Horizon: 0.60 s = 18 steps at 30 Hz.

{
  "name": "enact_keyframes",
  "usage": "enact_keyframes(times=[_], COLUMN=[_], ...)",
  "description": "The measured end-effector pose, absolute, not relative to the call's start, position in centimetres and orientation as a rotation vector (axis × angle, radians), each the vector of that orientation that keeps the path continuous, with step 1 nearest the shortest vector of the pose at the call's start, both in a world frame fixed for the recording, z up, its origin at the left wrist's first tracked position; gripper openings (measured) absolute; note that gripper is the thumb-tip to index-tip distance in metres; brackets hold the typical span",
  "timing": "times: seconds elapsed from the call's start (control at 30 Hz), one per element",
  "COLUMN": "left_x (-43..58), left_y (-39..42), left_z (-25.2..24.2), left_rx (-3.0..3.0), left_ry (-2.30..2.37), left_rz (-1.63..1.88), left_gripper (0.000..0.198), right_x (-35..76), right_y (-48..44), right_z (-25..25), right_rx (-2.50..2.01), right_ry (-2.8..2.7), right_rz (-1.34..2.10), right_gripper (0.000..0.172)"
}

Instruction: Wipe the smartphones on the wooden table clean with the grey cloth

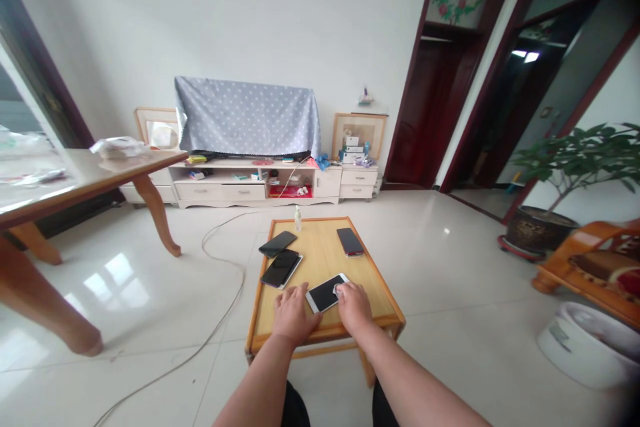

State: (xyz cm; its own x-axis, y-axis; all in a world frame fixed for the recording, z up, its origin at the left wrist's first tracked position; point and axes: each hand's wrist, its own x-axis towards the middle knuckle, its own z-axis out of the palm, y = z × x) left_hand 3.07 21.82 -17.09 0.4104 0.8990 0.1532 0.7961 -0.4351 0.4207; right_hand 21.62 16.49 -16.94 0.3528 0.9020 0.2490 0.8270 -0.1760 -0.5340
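A white-framed smartphone (pixel 324 294) with a dark screen lies face up near the close edge of a small wooden table (pixel 324 237). My left hand (pixel 294 315) rests on the table and grips the phone's left end between thumb and fingers. With closed fingers, my right hand (pixel 355 307) presses a small pale cloth (pixel 337 289) onto the right part of the screen. At the table's left lie a dark phone (pixel 278 244) and, nearer, a black phone (pixel 281 268) on top of a white-edged one. Another phone (pixel 349 241) lies at the right.
A small clear bottle (pixel 298 218) stands at the table's far edge. A cable (pixel 235 293) runs over the floor at left, by a larger table (pixel 125 173). To the right are a white tub (pixel 575 340), a potted plant (pixel 543 230) and a wooden seat (pixel 595 257).
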Motion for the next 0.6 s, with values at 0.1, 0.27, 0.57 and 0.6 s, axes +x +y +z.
enact_keyframes(times=[0.1, 0.27, 0.57, 0.6], left_x=[2.7, 2.2, 2.3, 2.3], left_y=[22.1, 22.5, 22.8, 22.8], left_z=[-17.2, -17.4, -17.8, -17.8], left_rx=[2.429, 2.443, 2.433, 2.431], left_ry=[1.445, 1.406, 1.388, 1.387], left_rz=[0.556, 0.602, 0.669, 0.666], left_gripper=[0.077, 0.073, 0.075, 0.073], right_x=[20.4, 19.2, 19.7, 19.0], right_y=[15.8, 15.2, 17.3, 17.3], right_z=[-17.1, -16.9, -16.3, -16.4], right_rx=[-2.037, -2.128, -2.328, -2.257], right_ry=[-1.622, -1.878, -1.802, -1.877], right_rz=[0.143, 0.137, 0.206, 0.232], right_gripper=[0.032, 0.050, 0.060, 0.059])
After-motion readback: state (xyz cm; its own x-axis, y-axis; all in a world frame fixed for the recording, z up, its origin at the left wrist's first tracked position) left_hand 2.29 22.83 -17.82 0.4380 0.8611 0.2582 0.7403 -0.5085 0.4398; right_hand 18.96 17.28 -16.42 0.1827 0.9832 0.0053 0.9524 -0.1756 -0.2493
